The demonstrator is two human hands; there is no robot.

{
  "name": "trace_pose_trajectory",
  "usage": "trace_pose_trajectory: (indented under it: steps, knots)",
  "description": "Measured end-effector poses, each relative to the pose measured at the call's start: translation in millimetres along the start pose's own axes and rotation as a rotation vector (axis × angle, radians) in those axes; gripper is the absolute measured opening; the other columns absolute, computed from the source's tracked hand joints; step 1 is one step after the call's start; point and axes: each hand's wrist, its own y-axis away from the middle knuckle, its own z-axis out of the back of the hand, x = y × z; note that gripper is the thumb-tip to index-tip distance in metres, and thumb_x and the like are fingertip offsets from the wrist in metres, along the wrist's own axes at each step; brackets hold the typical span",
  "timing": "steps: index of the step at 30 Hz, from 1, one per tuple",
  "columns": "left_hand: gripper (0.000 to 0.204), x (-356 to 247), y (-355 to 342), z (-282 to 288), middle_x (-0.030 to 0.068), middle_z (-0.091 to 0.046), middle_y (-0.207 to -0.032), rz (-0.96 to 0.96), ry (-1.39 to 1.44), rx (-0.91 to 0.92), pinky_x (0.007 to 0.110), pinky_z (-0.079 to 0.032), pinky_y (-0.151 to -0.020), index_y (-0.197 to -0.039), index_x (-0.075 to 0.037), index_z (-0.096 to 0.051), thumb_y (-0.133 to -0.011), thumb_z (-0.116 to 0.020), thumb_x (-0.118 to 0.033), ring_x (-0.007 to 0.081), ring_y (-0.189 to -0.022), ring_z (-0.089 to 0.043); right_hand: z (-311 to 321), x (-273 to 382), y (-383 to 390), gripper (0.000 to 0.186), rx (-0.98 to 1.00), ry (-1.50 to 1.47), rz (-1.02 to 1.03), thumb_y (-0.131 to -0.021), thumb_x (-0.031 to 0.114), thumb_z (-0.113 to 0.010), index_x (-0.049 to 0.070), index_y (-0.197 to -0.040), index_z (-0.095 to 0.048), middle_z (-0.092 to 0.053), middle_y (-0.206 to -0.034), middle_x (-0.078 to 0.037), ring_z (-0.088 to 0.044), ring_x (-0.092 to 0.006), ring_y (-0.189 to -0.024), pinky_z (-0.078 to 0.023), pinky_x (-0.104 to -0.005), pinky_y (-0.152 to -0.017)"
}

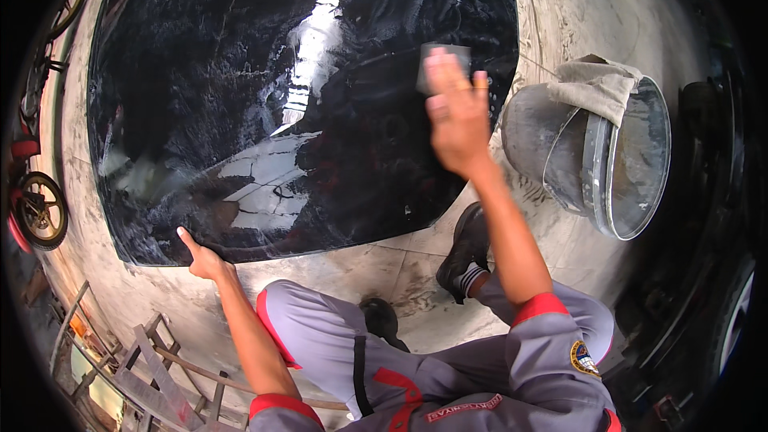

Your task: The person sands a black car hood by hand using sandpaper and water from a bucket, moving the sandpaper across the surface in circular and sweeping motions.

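A large glossy black panel [360, 184], wet and streaked with whitish smears, lies in front of me; I cannot tell if it is glass or painted. My right hand [460, 116], slightly blurred, rests on its right part. Flattened fingers press a small grey squarish sheet [432, 80], perhaps sandpaper, against the surface. At the near left edge my left hand [206, 260] grips the panel. Its thumb lies on top, and the other fingers are mostly hidden at the rim.
Right of the panel a grey bucket [532, 132] lies tipped on its side, a beige cloth [596, 88] draped over it. Metal frames [160, 376] stand at the lower left. Wheels [42, 210] show at the far left. My shoe [464, 252] is beside the panel's near right corner.
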Motion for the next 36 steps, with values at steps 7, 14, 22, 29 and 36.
trace_pose_trajectory:
  steps: [7,14,22,29,36]
  knots:
    - [0.078,2,4,-4,0.0192,-0.070,-0.108,0.002,-0.036,-0.013,0.040,-0.058,-0.082,-0.099,0.020,-0.066,-0.080,-0.087,-0.053,0.0240,-0.085,-0.066,72,-60,-2,0.047,-0.363,-0.421,-0.288,-0.112,0.023,-0.040,-0.003,-0.151,-0.047,-0.050,-0.155,-0.018,-0.045,-0.0311,-0.146,-0.033,-0.0385,-0.120]
    - [0.078,2,1,0,0.0182,-0.071,-0.107,0.006,-0.025,-0.003,0.040,-0.058,-0.081,-0.098,0.019,-0.067,-0.081,-0.085,-0.054,0.0239,-0.085,-0.066,21,-48,-12,0.054,-0.098,0.077,-0.032,-0.103,0.010,-0.053,-0.002,-0.154,-0.040,-0.038,-0.161,-0.023,-0.034,-0.0405,-0.151,-0.030,-0.0482,-0.122]
    - [0.076,1,6,-5,0.0183,-0.071,-0.108,-0.002,-0.050,-0.012,0.040,-0.059,-0.082,-0.099,0.019,-0.067,-0.082,-0.084,-0.053,0.0239,-0.086,-0.067,-26,28,-11,0.052,-0.159,0.070,0.065,-0.096,0.008,-0.056,0.001,-0.148,-0.050,-0.047,-0.155,-0.021,-0.043,-0.0390,-0.146,-0.033,-0.0499,-0.119]
    - [0.081,2,-2,2,0.0185,-0.069,-0.115,0.023,0.024,0.051,0.041,-0.061,-0.083,-0.104,0.021,-0.064,-0.080,-0.086,-0.053,0.0253,-0.089,-0.069,10,-53,-20,0.048,-0.210,0.122,0.055,-0.092,0.006,-0.059,0.005,-0.141,-0.059,-0.055,-0.149,-0.020,-0.050,-0.0366,-0.141,-0.036,-0.0501,-0.117]
    - [0.080,10,-3,-2,0.0186,-0.069,-0.114,0.024,0.007,0.036,0.041,-0.061,-0.082,-0.103,0.021,-0.064,-0.080,-0.086,-0.053,0.0252,-0.089,-0.069,-26,37,-2,0.052,-0.021,-0.017,0.216,-0.093,0.008,-0.061,0.008,-0.144,-0.057,-0.054,-0.151,-0.016,-0.048,-0.0328,-0.143,-0.034,-0.0521,-0.118]
